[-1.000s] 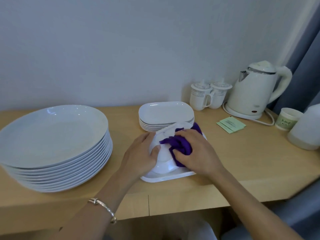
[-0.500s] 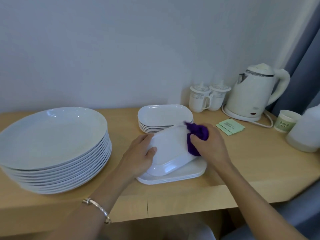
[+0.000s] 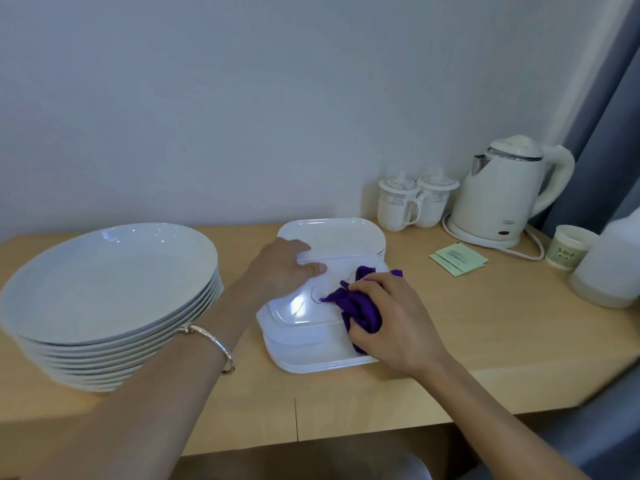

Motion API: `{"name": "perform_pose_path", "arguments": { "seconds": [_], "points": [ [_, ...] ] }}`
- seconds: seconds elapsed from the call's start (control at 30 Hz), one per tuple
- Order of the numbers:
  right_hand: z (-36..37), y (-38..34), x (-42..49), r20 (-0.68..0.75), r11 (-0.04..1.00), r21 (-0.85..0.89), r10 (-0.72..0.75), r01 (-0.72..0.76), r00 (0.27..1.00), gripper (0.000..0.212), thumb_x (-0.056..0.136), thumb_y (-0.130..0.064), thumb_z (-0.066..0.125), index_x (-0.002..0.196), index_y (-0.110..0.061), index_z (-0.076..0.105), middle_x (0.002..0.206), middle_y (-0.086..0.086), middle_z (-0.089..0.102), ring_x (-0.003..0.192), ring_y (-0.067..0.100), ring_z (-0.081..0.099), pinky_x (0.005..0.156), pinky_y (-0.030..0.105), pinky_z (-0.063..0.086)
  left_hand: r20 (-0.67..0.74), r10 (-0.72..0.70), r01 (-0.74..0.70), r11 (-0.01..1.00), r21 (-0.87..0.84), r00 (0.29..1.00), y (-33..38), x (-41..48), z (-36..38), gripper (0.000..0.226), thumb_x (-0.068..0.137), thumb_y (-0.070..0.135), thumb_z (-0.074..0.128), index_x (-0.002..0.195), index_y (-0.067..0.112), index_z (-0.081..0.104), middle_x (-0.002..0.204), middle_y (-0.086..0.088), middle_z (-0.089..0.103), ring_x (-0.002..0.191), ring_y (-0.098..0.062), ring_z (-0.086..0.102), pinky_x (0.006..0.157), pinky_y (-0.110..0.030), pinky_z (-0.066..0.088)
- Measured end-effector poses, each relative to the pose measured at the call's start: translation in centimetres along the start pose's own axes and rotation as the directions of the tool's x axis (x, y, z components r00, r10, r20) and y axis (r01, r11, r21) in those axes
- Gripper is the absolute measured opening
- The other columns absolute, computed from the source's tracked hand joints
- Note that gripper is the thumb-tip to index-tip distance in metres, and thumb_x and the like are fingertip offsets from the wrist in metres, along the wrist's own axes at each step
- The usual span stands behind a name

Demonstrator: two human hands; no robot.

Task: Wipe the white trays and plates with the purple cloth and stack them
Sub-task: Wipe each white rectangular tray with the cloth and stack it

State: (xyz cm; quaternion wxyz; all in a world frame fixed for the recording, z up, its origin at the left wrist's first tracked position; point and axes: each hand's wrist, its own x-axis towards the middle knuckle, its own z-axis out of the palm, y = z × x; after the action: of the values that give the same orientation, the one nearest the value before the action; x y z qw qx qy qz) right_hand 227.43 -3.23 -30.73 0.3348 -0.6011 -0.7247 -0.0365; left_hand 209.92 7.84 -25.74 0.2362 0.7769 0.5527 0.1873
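An upturned white rectangular tray (image 3: 304, 308) lay base-up on a low stack of white trays (image 3: 311, 363) near the front edge of the pale wooden bench (image 3: 467, 327). The left hand (image 3: 287, 268) gripped this tray at its 11 o'clock corner, fingers curled over the rim and thumb lying flat on the glossy base. The right hand (image 3: 391, 320), at the tray's 3 o'clock side, was closed around a bunched purple cloth (image 3: 360, 306) and pressed it down onto the base, with folds of cloth poking out past the knuckles toward 12 o'clock and 9 o'clock. A silver bangle (image 3: 214, 344) sat on the left wrist.

At 12 o'clock from the upturned tray, just behind it, stood a second stack of white rectangular trays (image 3: 332, 232), right side up; whether the two touched could not be told. At 9 o'clock, apart from the trays, rose a tall stack of round white plates (image 3: 104, 282).

Toward 1 o'clock, against the wall, two white lidded mugs (image 3: 415, 202) stood side by side, with a cream electric kettle (image 3: 502, 195) on its base just to their right. Green paper sachets (image 3: 457, 259) lay flat at 2 o'clock, and a small paper cup (image 3: 568, 245) stood beyond them near the bench's right end.
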Motion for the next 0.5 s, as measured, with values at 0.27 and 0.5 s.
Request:
{"name": "perform_pose_path", "arguments": {
  "seconds": [0.27, 0.5],
  "points": [
    [0.7, -0.8, 1.2, 0.133, 0.997, 0.072, 0.017, -0.027, 0.991, 0.046, 0.072, -0.042, 0.061, 0.114, -0.024, 0.064, 0.113, -0.007, 0.059, 0.106, 0.013, 0.05, 0.093, 0.028, 0.042, -0.164, 0.224, -0.227, 0.974, 0.003, 0.961, 4.5, 0.0, -4.8, 0.025, 0.083, 0.029, 0.071, 0.098, 0.026, 0.051, 0.099, 0.003, 0.054, 0.089, -0.018, 0.05, 0.07, -0.03, 0.038],
    [1.4, -0.6, 2.6, 0.322, 0.986, 0.077, 0.112, -0.144, 0.94, 0.041, 0.078, -0.035, 0.065, 0.117, -0.027, 0.058, 0.12, -0.011, 0.051, 0.108, 0.011, 0.046, 0.086, 0.017, 0.03, -0.39, 0.349, -0.261, 0.93, 0.26, 0.852, 3.5, 2.4, -1.2, 0.024, 0.083, 0.023, 0.068, 0.105, 0.022, 0.06, 0.1, 0.001, 0.05, 0.104, -0.024, 0.047, 0.083, -0.035, 0.035]
  ]
}}
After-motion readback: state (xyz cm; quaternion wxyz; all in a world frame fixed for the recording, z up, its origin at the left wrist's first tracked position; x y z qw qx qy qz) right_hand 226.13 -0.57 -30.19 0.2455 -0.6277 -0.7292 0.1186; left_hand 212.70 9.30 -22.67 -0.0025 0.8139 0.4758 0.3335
